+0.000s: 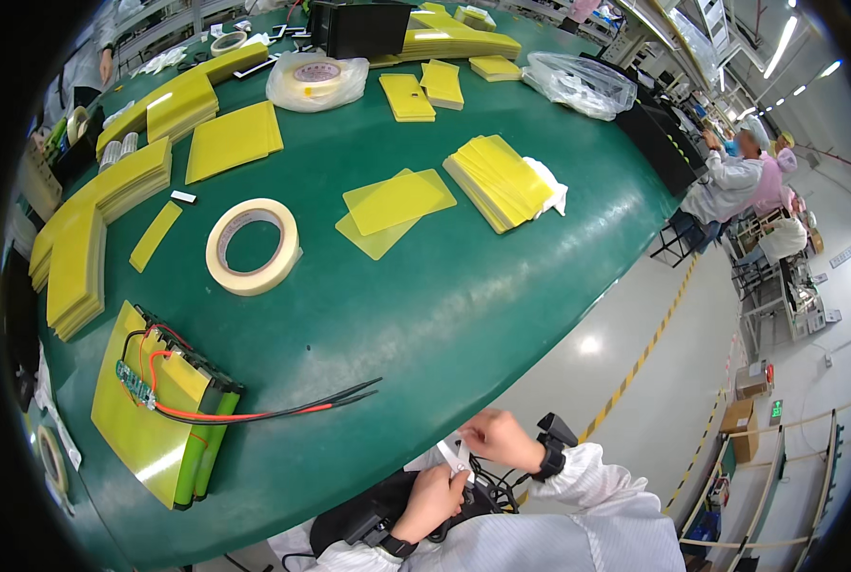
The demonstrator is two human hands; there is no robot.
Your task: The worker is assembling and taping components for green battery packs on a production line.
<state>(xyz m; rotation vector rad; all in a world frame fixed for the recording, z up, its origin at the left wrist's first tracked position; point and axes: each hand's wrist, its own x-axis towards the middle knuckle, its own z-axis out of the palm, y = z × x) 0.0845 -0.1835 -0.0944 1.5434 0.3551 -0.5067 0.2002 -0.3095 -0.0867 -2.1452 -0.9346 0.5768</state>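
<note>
Just off the table's front edge, close to my body, my left hand (429,502) is closed on a small white strip-like piece (455,459). My right hand (503,439) has its fingers pinched together at the upper end of the same piece, whose exact kind I cannot make out. Dark cables and a black bag-like thing lie beneath the hands. On the table to the left rests a battery pack (205,448) with green cells, a yellow sheet, a small circuit board (136,384) and red and black leads (282,412) reaching toward the middle.
A cream tape roll (254,246) lies on the green table (368,324). Yellow sheets (401,205) and a thicker stack (500,181) sit beyond it. More yellow stacks (77,272) line the left side. Bagged tape (317,81) and a plastic bag (578,84) are farther back. People work at right.
</note>
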